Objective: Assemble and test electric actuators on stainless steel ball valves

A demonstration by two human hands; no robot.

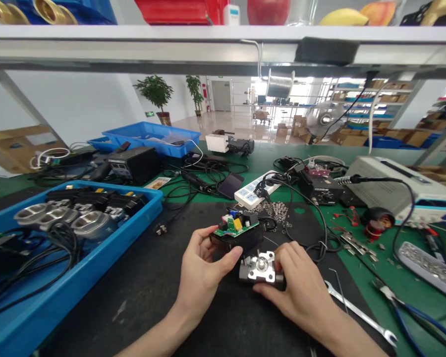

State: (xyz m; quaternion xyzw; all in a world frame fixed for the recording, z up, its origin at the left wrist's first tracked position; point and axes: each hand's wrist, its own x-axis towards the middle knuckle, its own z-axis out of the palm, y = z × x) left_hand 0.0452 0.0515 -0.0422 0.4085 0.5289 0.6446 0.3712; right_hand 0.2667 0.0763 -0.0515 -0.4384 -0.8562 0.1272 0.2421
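Observation:
In the middle of the bench, my left hand (204,263) is closed around a black housing (238,240) that carries a green circuit board (241,229) with several components on top. My right hand (295,277) grips a silver metal valve body (260,267) with a square flange and a round stub in its centre. The valve body sits close in front of the housing, over the black mat (141,297). Whether the two parts touch cannot be made out. A black cable (269,223) lies just behind the housing.
On the left stands a blue tray (148,206) holding metal-and-black assemblies. A wrench (360,312), hex key (339,290) and pliers (397,302) lie at right. Behind are scattered nuts (280,213), a power strip (254,191) and a soldering iron (347,179). A shelf (208,37) spans overhead.

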